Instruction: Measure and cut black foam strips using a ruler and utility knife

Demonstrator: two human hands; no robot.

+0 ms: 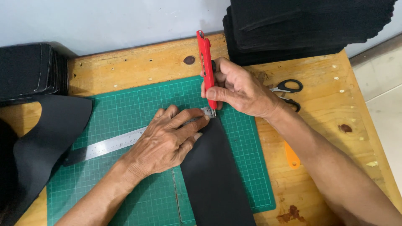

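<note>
Black foam strip (215, 175) lies on green cutting mat (125, 113), near edge overhanging. Left hand (167, 140) flat, fingers spread, pressing steel ruler (109, 144) across strip's far end. Right hand (240, 90) fisted around red utility knife (206, 62), blade at ruler tip. Scissors (289, 90) right of mat; black foam stack (301, 29) beyond on tabletop (326, 125).

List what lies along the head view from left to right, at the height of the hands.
Loose black sheet → metal ruler → left hand → red utility knife → right hand → scissors.
</note>
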